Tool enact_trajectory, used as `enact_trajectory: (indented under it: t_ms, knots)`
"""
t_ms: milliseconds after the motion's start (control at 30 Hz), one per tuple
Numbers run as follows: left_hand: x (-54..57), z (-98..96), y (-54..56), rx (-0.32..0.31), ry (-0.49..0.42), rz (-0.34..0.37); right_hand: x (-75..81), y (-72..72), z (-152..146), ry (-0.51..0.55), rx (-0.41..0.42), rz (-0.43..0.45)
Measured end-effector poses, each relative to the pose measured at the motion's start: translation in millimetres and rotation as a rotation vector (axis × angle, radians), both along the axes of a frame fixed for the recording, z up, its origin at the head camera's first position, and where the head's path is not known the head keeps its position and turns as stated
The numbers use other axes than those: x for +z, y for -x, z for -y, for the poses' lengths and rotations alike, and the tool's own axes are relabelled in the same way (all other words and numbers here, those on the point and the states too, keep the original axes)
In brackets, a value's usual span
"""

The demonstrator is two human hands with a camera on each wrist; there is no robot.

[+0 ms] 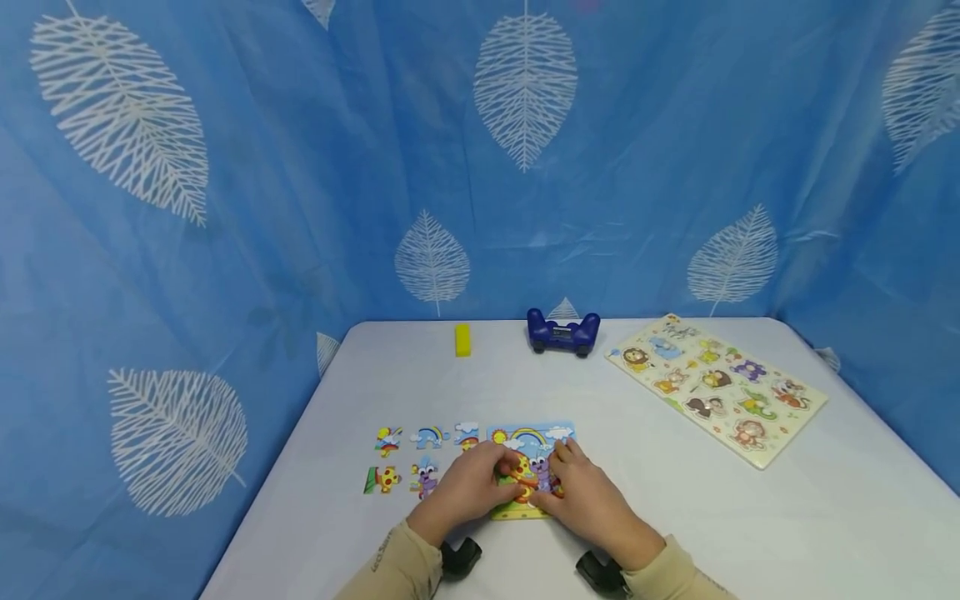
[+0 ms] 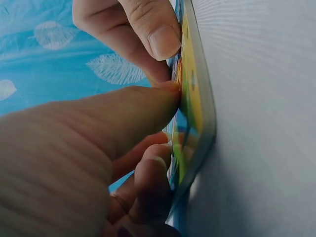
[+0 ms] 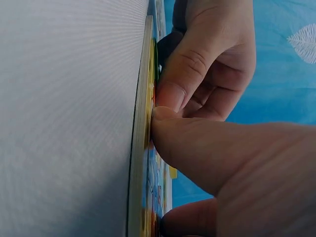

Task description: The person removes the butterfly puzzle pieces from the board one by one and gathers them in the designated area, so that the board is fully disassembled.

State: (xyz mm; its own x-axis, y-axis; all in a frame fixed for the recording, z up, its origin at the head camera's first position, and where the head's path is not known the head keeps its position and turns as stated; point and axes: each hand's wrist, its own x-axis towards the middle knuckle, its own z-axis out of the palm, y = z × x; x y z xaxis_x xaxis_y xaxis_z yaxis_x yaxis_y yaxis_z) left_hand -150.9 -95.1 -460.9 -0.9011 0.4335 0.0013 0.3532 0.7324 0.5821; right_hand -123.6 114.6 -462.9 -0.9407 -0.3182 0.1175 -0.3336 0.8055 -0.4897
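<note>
Lying right of loose jigsaw pieces (image 1: pixel 429 437), the cartoon jigsaw puzzle (image 1: pixel 537 473) sat beneath the left hand (image 1: pixel 474 479) and right hand (image 1: pixel 588 492) in the head view. The left wrist view showed the left thumb (image 2: pixel 136 108) against it, the right wrist view the right thumb (image 3: pixel 197 143) — whether either hand pinched anything, I couldn't tell.

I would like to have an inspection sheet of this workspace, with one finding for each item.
Surface: white table.
Job's things: puzzle lying flat; at least five loose pieces to its left.
Clutter: yellow block and blue gamepad at the far side; animal board at the right.
Grips: left grip and right grip both touch the puzzle; whether either pinches a piece is unclear.
Cables: nothing seen.
Surroundings: blue curtain, white leaf pattern.
</note>
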Motion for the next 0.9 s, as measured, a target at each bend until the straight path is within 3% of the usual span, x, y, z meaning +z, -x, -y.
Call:
enact_trajectory:
  t_ms: [133, 333, 567, 900]
  knots:
    - [-1.8, 1.3, 0.9, 0.008, 0.001, -0.004, 3.2, 1.1, -2, -0.009, -0.019, 0.01]
    - [-1.1, 1.8, -0.1, 0.013, -0.02, 0.011, 7.5, 3.3, -11, -0.083, -0.121, 0.043]
    - [-2.5, 2.4, -2.0, 0.007, -0.035, 0.019, 7.4, 3.0, -13, -0.088, -0.12, 0.039]
    - [1.4, -2.9, -4.1, 0.034, -0.027, -0.033, 9.0, 1.8, -13, -0.121, -0.104, 0.012]
